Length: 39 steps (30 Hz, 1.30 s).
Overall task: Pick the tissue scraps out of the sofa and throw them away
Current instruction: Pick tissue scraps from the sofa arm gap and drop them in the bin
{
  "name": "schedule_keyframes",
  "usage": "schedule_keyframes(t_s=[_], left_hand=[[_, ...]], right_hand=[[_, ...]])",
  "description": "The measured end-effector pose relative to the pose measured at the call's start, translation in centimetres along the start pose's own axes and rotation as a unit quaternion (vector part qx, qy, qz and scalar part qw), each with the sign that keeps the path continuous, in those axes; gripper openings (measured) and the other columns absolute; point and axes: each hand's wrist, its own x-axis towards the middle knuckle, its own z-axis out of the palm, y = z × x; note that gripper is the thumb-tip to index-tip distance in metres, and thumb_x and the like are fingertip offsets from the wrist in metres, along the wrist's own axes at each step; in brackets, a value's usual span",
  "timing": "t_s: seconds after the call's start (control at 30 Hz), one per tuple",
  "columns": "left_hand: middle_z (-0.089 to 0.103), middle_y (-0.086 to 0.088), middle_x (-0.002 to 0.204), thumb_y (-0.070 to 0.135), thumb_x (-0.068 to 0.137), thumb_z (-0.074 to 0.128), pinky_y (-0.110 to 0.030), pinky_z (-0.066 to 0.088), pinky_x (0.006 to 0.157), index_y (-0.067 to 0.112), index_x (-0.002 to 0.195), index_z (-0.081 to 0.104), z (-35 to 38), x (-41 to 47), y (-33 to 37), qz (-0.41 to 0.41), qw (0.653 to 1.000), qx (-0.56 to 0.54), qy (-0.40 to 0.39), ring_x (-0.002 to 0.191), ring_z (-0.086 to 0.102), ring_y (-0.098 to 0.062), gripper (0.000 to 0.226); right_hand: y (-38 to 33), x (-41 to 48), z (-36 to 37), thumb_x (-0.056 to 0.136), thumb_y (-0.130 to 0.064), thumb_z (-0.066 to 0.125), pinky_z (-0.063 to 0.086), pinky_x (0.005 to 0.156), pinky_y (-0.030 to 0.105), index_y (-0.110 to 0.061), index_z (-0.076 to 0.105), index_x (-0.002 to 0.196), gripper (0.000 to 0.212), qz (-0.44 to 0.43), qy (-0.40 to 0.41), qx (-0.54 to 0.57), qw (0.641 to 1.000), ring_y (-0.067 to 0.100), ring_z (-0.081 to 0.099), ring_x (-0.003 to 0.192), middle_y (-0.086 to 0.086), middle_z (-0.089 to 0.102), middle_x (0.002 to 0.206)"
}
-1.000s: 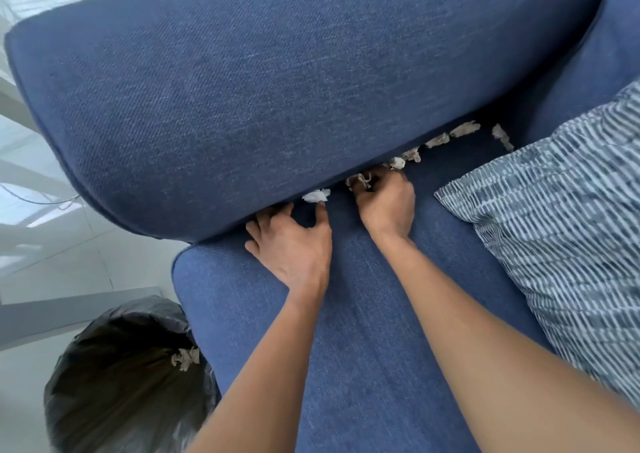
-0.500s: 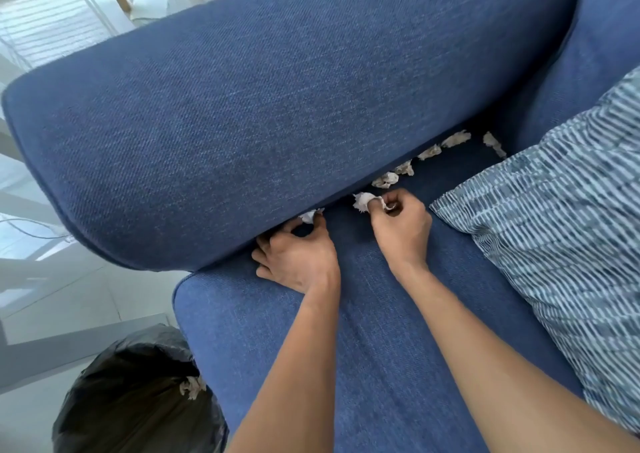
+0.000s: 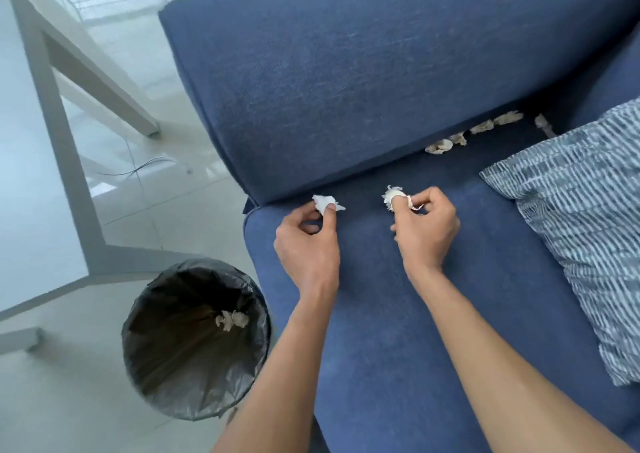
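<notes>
Both hands over the near-left part of the blue sofa seat [image 3: 398, 314], backs of hands toward the camera.

Left hand [image 3: 308, 244]: thumb and forefinger pinched on a white tissue scrap [image 3: 325, 204]; the scrap sticks out past the fingertips, just beside the seam where the armrest cushion [image 3: 346, 82] meets the seat. Other fingers curled in under the palm.

Right hand [image 3: 427, 229]: fingers bunched and curled, tips pressed together around a second tissue scrap [image 3: 393, 197]. Paper wraps over one fingertip and a thin tail trails to the right. Hand well clear of the crevice.

More scraps [image 3: 474, 135] lie in a line along the crevice between armrest and seat, farther off and to the right. The farthest one sits near the corner by the back cushion.

Striped pillow [image 3: 585, 217] on the seat at right, apart from both hands.

Bin [image 3: 195, 340] with black liner on the floor to the left of the sofa, near the left forearm. A crumpled wad of tissue [image 3: 231, 320] lies inside it.
</notes>
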Motion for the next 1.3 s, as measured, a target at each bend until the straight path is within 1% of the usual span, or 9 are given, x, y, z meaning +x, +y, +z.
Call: schedule_keyframes(t_s=[0.17, 0.33, 0.5, 0.6, 0.73, 0.87, 1.03, 1.17, 1.3], left_hand=[[0.061, 0.014, 0.057, 0.04, 0.087, 0.076, -0.016, 0.047, 0.061, 0.025, 0.092, 0.077, -8.2, 0.7, -2.6, 0.004, 0.999, 0.037, 0.027, 0.055, 0.061, 0.007, 0.016], [0.074, 0.011, 0.087, 0.032, 0.09, 0.075, -0.016, 0.053, 0.069, 0.022, 0.106, 0.076, -17.4, 0.8, -6.6, -0.005, 0.995, 0.078, 0.055, 0.063, 0.065, 0.004, 0.019], [0.073, 0.009, 0.087, 0.032, 0.091, 0.074, -0.013, 0.045, 0.061, 0.02, 0.111, 0.076, -25.7, 0.3, -13.0, -0.069, 0.988, 0.104, 0.093, 0.064, 0.064, -0.001, 0.024], [0.074, 0.007, 0.086, 0.034, 0.091, 0.074, -0.017, 0.043, 0.061, 0.021, 0.111, 0.075, -29.0, 0.1, -15.7, -0.085, 0.984, 0.129, 0.092, 0.07, 0.066, -0.006, 0.025], [0.065, 0.017, 0.074, 0.037, 0.092, 0.072, -0.016, 0.039, 0.058, 0.023, 0.102, 0.074, -31.1, -0.1, -18.0, -0.081, 0.982, 0.16, 0.059, 0.07, 0.058, 0.005, 0.018], [0.064, 0.014, 0.073, 0.039, 0.092, 0.071, -0.018, 0.039, 0.058, 0.023, 0.1, 0.075, -31.8, 0.2, -19.1, -0.08, 0.983, 0.16, 0.043, 0.069, 0.059, 0.0, 0.019], [0.065, 0.01, 0.072, 0.032, 0.092, 0.072, -0.025, 0.044, 0.066, 0.017, 0.105, 0.074, -31.6, 1.8, -19.2, -0.079, 0.986, 0.145, 0.03, 0.071, 0.063, -0.009, 0.021], [0.066, 0.008, 0.076, 0.029, 0.091, 0.073, -0.029, 0.049, 0.073, 0.017, 0.108, 0.072, -31.6, 3.3, -18.9, -0.058, 0.985, 0.159, 0.017, 0.078, 0.067, -0.018, 0.021], [0.073, 0.0, 0.099, 0.027, 0.091, 0.073, -0.031, 0.05, 0.086, 0.019, 0.124, 0.066, -32.1, 4.3, -19.2, -0.059, 0.977, 0.202, -0.026, 0.093, 0.069, -0.02, 0.035]], right_hand=[[-1.4, -6.5, 1.7, 0.077, -0.02, 0.068, 0.049, 0.047, 0.052, -0.007, 0.049, 0.07, 0.024, -0.022, -0.032, -0.01, 0.999, 0.049, 0.06, 0.055, 0.015, 0.053, 0.055], [-2.7, -13.6, 3.8, 0.078, -0.016, 0.067, 0.041, 0.047, 0.034, -0.004, 0.05, 0.07, 0.022, -0.07, -0.083, -0.045, 0.993, 0.037, 0.056, 0.049, -0.004, 0.053, 0.048], [-2.4, -20.3, 6.2, 0.079, -0.021, 0.07, 0.045, 0.052, 0.039, -0.011, 0.054, 0.071, 0.02, -0.103, -0.152, -0.093, 0.979, 0.02, 0.053, 0.055, 0.003, 0.062, 0.06], [-1.6, -23.7, 7.6, 0.08, -0.024, 0.073, 0.051, 0.06, 0.04, -0.015, 0.062, 0.074, 0.016, -0.118, -0.201, -0.125, 0.964, 0.027, 0.062, 0.064, 0.002, 0.067, 0.066], [0.3, -27.1, 8.6, 0.083, -0.026, 0.074, 0.049, 0.057, 0.032, -0.02, 0.067, 0.076, 0.011, -0.129, -0.24, -0.172, 0.947, 0.019, 0.064, 0.063, -0.012, 0.059, 0.061], [2.5, -29.5, 8.6, 0.086, -0.029, 0.072, 0.035, 0.047, 0.022, -0.024, 0.07, 0.08, 0.008, -0.105, -0.245, -0.214, 0.94, 0.007, 0.056, 0.058, -0.019, 0.055, 0.06], [3.7, -30.9, 8.5, 0.087, -0.027, 0.07, 0.043, 0.061, 0.032, -0.02, 0.073, 0.084, 0.008, -0.091, -0.249, -0.243, 0.933, 0.025, 0.061, 0.069, -0.007, 0.064, 0.067], [4.0, -31.4, 8.8, 0.087, -0.026, 0.07, 0.04, 0.061, 0.031, -0.02, 0.072, 0.084, 0.007, -0.085, -0.252, -0.255, 0.93, 0.024, 0.06, 0.068, -0.008, 0.06, 0.068], [4.0, -31.8, 9.2, 0.088, -0.027, 0.07, 0.043, 0.059, 0.031, -0.02, 0.071, 0.085, 0.008, -0.072, -0.254, -0.263, 0.928, 0.025, 0.061, 0.07, -0.006, 0.063, 0.071]])
